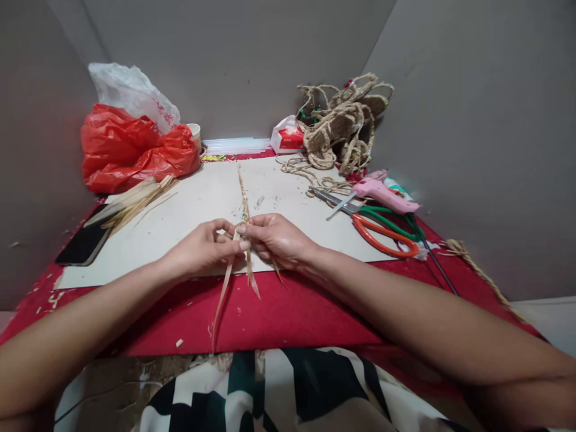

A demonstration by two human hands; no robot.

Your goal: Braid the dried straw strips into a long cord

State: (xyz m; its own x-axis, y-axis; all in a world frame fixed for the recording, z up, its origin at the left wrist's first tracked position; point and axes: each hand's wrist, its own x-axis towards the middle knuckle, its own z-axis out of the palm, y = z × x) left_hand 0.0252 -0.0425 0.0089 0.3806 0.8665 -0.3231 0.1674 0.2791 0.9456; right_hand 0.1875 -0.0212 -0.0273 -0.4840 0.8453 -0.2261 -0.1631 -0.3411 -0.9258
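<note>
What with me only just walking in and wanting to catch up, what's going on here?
A person is handling a thin braid with two bare hands. The left hand pinches a pale strand, while the right hand holds the braid's near end. Loose ends hang over the red cloth, and the braided part runs away across the board. The scissors and glue gun lie untouched to the right.

Looks like a little craft workshop between grey walls [243, 78]: there's a glue gun [382, 193] and scissors [347, 207] right of the right hand [276, 237], rope [333, 129] heaped beyond, dry strips [140, 200] left of the left hand [207, 241], scraps [180, 343] littering the red cloth [292, 306] nearer in.
</note>
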